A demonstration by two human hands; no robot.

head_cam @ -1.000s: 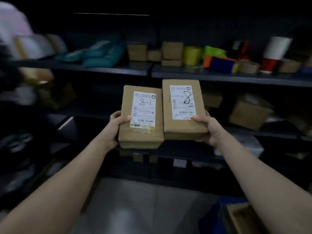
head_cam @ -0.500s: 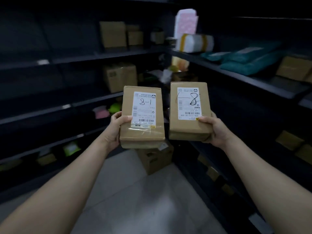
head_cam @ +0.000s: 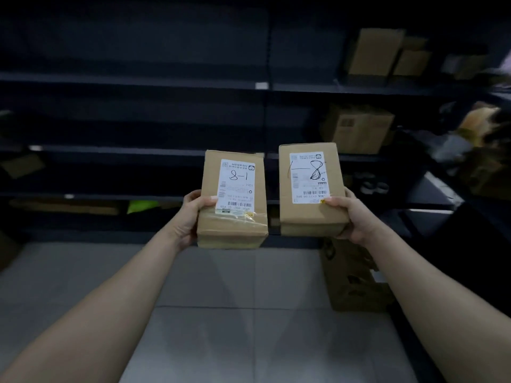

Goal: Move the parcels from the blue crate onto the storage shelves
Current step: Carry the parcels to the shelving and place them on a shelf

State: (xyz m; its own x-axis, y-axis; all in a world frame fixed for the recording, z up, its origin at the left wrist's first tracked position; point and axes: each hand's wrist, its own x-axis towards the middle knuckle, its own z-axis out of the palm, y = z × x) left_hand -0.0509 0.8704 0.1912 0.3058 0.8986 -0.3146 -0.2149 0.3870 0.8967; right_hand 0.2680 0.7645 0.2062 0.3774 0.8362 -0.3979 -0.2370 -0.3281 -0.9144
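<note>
Hands: my left hand [head_cam: 190,217] grips the parcel marked 8-1 [head_cam: 233,217]; my right hand [head_cam: 358,217] grips the second parcel [head_cam: 309,211], thumbs on top.
Clearance: I see a narrow gap between them, tiled floor [head_cam: 221,286] below.
Shelves: storage shelves [head_cam: 138,151] ahead, front edges behind both parcels.

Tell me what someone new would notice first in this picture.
At centre, the left hand grips a brown parcel marked 8-1 and the right hand a parcel scrawled with an 8, side by side. Behind them run dark shelves, with cardboard boxes at upper right.
</note>
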